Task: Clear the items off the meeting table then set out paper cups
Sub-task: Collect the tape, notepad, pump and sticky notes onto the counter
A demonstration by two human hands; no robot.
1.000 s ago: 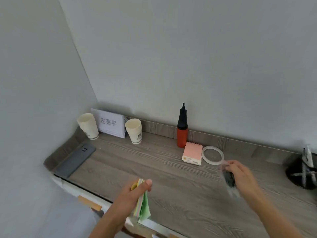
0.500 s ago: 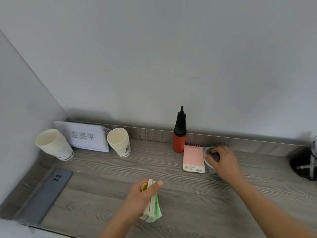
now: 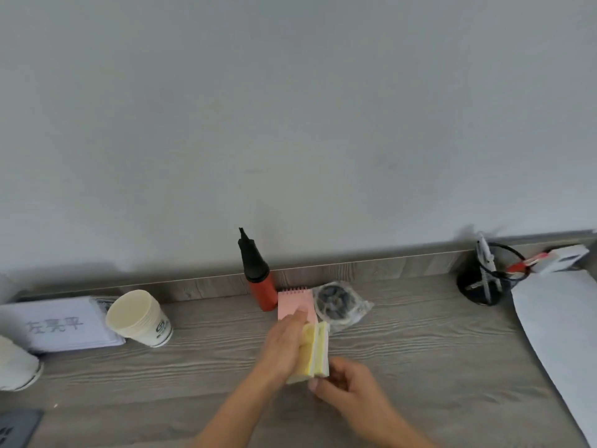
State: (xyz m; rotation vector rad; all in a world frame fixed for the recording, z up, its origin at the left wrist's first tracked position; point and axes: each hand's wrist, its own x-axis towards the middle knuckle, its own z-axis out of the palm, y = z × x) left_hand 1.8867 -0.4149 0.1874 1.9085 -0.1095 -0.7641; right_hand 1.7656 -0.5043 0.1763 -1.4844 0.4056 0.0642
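Observation:
My left hand (image 3: 284,347) grips a pad of yellow, pink and green sticky notes (image 3: 315,352) held upright over the wooden table (image 3: 420,360). My right hand (image 3: 347,384) touches the pad's lower right corner with thumb and fingers. Just behind the pad lie a pink spiral notepad (image 3: 295,302) and a clear bag with dark clips (image 3: 337,303) resting on a tape ring. A stack of paper cups (image 3: 139,318) stands at the left, and another paper cup (image 3: 16,367) is at the far left edge.
A red and black bottle (image 3: 256,276) stands against the back ledge. A white name card (image 3: 61,323) lies at left, a grey phone (image 3: 16,426) at the bottom left. A black pen holder (image 3: 484,279), a white device (image 3: 562,258) and a white sheet (image 3: 562,334) are at right.
My right hand left the bag of clips on the tape ring and came back to the sticky notes. My left hand carried the pad toward the pink notepad. The view swung right.

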